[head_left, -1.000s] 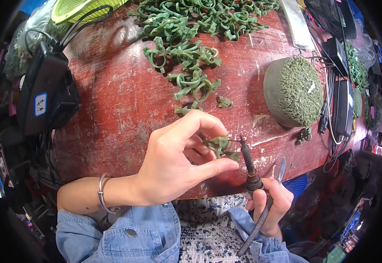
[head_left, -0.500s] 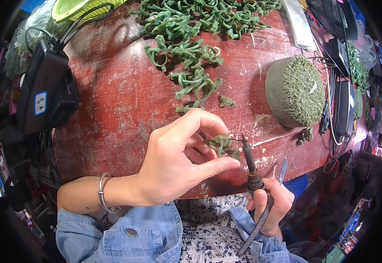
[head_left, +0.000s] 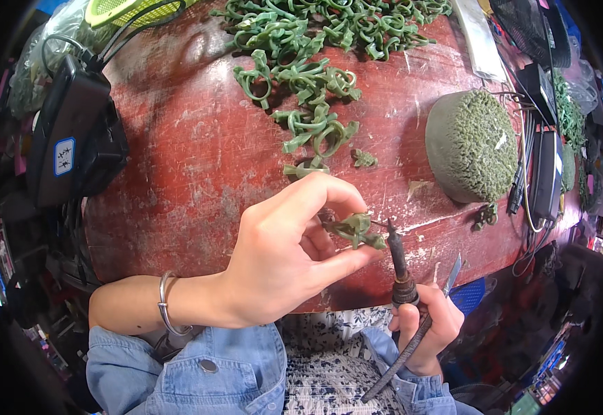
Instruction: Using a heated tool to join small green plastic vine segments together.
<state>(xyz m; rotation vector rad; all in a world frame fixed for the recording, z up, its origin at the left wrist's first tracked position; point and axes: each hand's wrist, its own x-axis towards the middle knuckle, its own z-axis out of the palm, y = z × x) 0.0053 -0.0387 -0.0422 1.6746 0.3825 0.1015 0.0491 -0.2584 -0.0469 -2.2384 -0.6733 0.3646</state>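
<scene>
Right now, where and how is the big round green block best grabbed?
Probably take the block by its smooth, curved wall, coming from the left: that side shows plainly, while cables run close on the right. Its bumpy top looks like a poorer hold.

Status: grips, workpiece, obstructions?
Left grip pinching small green piece. Right grip holding dark pen-like tool and a blade. Tool tip close to piece, contact unclear. Nothing visible between them.

The rings (head_left: 377,33) are green, the tabletop (head_left: 177,207) mottled red.
</scene>
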